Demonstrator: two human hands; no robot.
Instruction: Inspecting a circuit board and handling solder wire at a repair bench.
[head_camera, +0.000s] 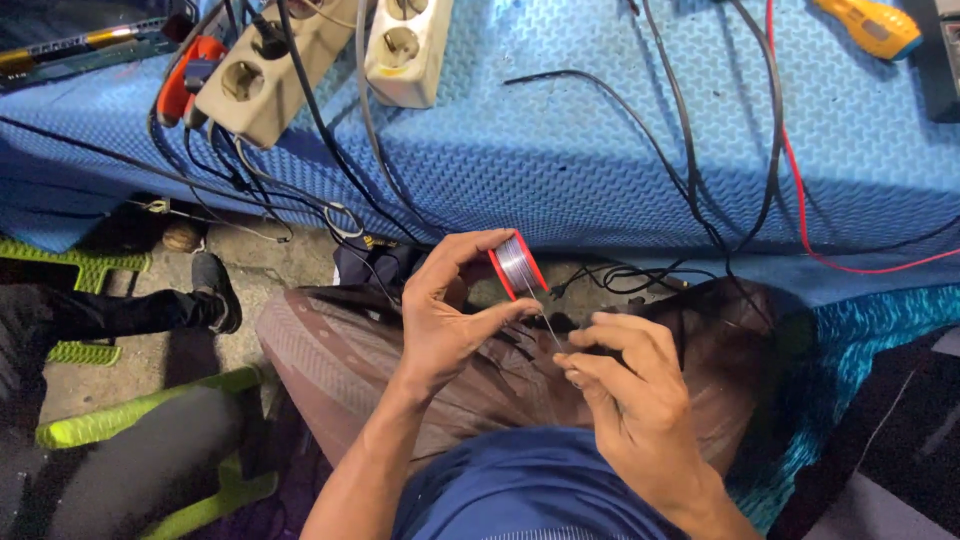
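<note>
My left hand (440, 320) holds a small red spool (517, 265) of silver wire over my lap, near the table (560, 150) edge. My grip there is clamped on the spool, thumb on one side, fingers on the other. My right hand (625, 385) pinches the thin wire end (551, 330) just below it. Two power strips (330, 55) lie far left on the blue table.

Blue foam bench mat (560, 150) w/ concrete floor (270, 260) below.
</note>
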